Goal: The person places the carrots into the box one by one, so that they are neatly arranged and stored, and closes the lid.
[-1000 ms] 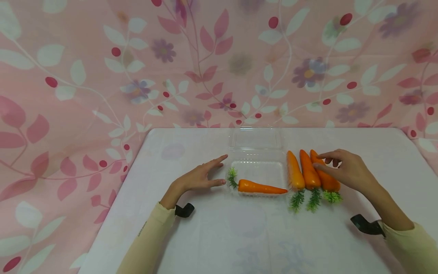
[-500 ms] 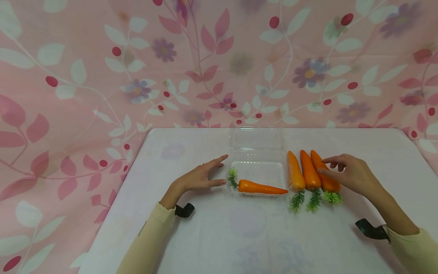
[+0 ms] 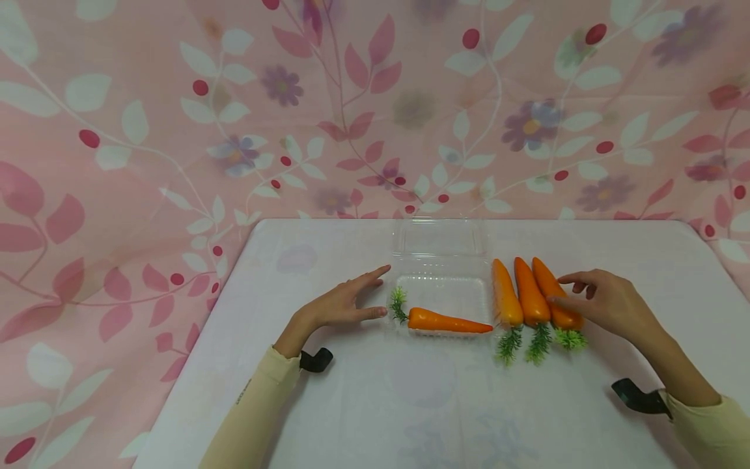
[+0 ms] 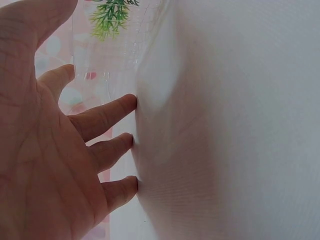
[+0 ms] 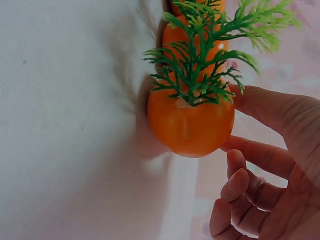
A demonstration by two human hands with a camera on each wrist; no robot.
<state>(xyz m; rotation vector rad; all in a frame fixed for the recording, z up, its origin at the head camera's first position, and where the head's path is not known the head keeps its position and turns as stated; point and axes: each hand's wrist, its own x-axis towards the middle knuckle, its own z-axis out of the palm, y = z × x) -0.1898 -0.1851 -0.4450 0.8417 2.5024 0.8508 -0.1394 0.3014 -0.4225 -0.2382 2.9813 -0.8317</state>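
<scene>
An orange carrot [image 3: 448, 320] with a green top lies along the near side of a clear plastic clamshell box [image 3: 442, 290], its lid [image 3: 438, 236] folded back. My left hand [image 3: 340, 303] is spread at the box's left side, fingertips right at its edge and holding nothing. To the right of the box three more carrots lie side by side, green tops towards me. My right hand [image 3: 612, 303] is at the rightmost carrot [image 3: 549, 281]. In the right wrist view its thumb and index finger are apart at that carrot's [image 5: 192, 127] upper side, the other fingers loosely curled.
The left carrot [image 3: 505, 290] of the row lies right by the box's right wall, with the middle carrot [image 3: 529, 293] next to it. A white cloth covers the table [image 3: 363, 404]. Behind it hangs a pink floral cloth [image 3: 375, 117].
My right hand has moved a little right and nearer to me along the rightmost carrot. The left hand, the box and the carrots stay where they were.
</scene>
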